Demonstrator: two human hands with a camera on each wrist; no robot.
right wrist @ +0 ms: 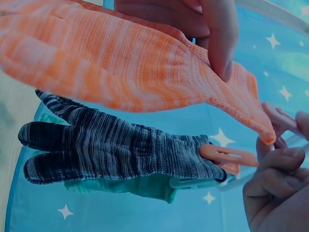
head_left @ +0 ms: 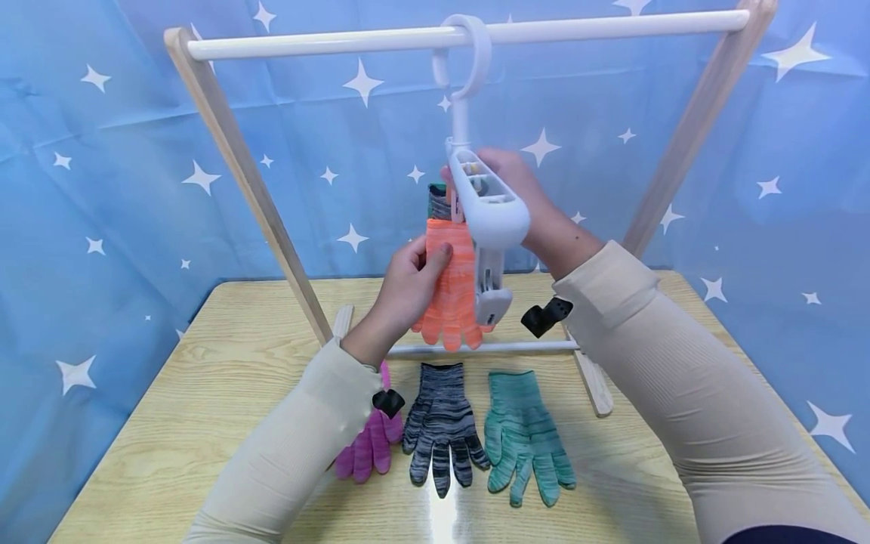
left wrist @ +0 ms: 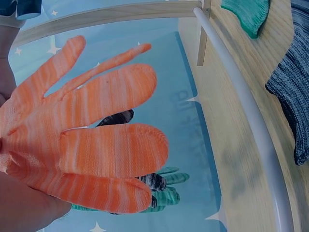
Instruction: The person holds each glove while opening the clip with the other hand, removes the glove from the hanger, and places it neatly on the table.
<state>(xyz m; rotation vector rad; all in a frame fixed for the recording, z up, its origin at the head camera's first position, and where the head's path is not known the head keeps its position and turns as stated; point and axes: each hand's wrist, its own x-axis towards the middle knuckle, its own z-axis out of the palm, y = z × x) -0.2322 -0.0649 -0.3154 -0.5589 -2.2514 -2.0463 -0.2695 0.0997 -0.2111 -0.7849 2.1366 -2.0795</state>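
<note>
An orange knitted glove (head_left: 451, 291) hangs fingers down from my left hand (head_left: 411, 283), which pinches it below the cuff between thumb and fingers. A white clip hanger (head_left: 499, 219) partly covers my right hand (head_left: 510, 177). In the right wrist view, the right hand (right wrist: 277, 186) has curled fingers around a pink clip (right wrist: 282, 118) at the corner of the orange cuff. Whether the clip grips the cuff cannot be told. Behind it, a black-and-grey glove (right wrist: 120, 152) hangs from an orange clip (right wrist: 227, 154), with a green glove (right wrist: 145, 186) beyond.
The hanger hooks over a white rod (head_left: 326, 43) on a wooden frame (head_left: 238, 166). On the table (head_left: 204, 408) lie a magenta glove (head_left: 367, 449), a black-and-grey glove (head_left: 443, 423) and a green glove (head_left: 525, 434). A lower bar (head_left: 530, 346) crosses behind them.
</note>
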